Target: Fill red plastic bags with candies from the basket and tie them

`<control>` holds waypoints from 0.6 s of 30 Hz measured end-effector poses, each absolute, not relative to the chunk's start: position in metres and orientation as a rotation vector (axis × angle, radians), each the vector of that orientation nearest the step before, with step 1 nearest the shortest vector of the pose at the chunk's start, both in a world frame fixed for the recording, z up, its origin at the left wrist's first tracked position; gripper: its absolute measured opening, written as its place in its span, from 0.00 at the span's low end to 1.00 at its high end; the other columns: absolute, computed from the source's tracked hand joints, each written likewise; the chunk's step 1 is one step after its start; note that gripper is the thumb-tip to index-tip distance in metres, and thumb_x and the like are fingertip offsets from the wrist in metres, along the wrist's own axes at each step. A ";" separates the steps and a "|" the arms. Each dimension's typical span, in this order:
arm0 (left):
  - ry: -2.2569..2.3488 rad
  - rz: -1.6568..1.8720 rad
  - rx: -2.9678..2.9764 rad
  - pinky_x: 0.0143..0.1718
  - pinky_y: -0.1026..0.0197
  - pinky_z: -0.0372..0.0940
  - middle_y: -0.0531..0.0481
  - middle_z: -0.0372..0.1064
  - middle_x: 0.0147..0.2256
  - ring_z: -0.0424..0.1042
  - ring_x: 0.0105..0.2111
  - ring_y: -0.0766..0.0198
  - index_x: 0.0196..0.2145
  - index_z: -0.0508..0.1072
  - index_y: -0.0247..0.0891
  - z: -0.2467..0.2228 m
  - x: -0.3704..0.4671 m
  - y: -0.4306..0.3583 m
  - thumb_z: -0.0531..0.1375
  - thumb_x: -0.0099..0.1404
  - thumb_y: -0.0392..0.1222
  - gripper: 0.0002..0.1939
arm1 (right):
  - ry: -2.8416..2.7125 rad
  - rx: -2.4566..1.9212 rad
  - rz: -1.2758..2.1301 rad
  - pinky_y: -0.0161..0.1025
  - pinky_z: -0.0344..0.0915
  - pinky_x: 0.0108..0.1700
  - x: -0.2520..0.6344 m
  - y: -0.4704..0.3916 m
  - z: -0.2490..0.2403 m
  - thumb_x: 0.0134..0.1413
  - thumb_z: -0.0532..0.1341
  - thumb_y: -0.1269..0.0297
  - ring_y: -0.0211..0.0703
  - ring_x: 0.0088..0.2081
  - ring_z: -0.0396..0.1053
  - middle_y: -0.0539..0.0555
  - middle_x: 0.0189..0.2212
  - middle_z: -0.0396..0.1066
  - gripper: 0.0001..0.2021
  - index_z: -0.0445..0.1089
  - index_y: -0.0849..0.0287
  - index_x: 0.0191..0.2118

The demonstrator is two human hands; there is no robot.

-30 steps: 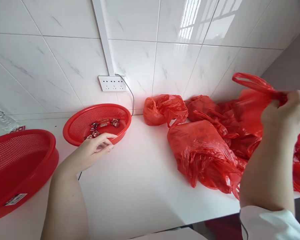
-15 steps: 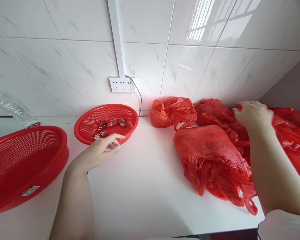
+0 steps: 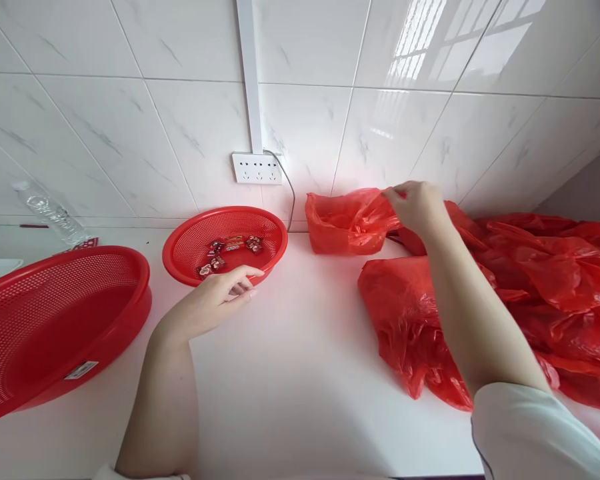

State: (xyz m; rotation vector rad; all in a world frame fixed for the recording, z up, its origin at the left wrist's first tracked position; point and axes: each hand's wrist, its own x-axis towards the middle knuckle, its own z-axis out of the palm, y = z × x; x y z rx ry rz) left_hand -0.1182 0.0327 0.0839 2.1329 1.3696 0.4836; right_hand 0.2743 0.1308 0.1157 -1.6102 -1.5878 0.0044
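Note:
My right hand (image 3: pixel 414 203) pinches the upper right edge of a small red plastic bag (image 3: pixel 347 230) that stands by the wall. The bag's top is pulled up toward the fingers. My left hand (image 3: pixel 227 297) is at the near rim of a round red basket (image 3: pixel 177 247), its fingers apart and loosely curved, with nothing seen in them. Several small dark-red wrapped packets (image 3: pixel 234 243) lie inside that basket. A larger red bag (image 3: pixel 405 300) rests in front of the small one, partly behind my right forearm.
At the left stands a larger red basket (image 3: pixel 135 313) with a label. Behind it lie a clear plastic bottle (image 3: pixel 53 212) and a white tray (image 3: pixel 0 269). More red bags (image 3: pixel 555 267) are heaped at the right. A power strip (image 3: pixel 257 168) with a cable is on the tiled wall.
My right hand has moved left from the heap of bags to the small red bag, whose right side is now drawn up. The whole view has shifted slightly; my left hand stays by the basket rim.

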 end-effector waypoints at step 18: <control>1.293 0.399 2.170 0.47 0.55 0.67 0.50 0.68 0.52 0.71 0.49 0.57 0.53 0.67 0.49 0.074 -0.094 0.030 0.52 0.67 0.52 0.18 | -1.320 -1.834 -0.466 0.60 0.48 0.62 0.250 0.114 0.073 0.53 0.49 0.75 0.52 0.61 0.59 0.60 0.61 0.60 0.26 0.62 0.61 0.59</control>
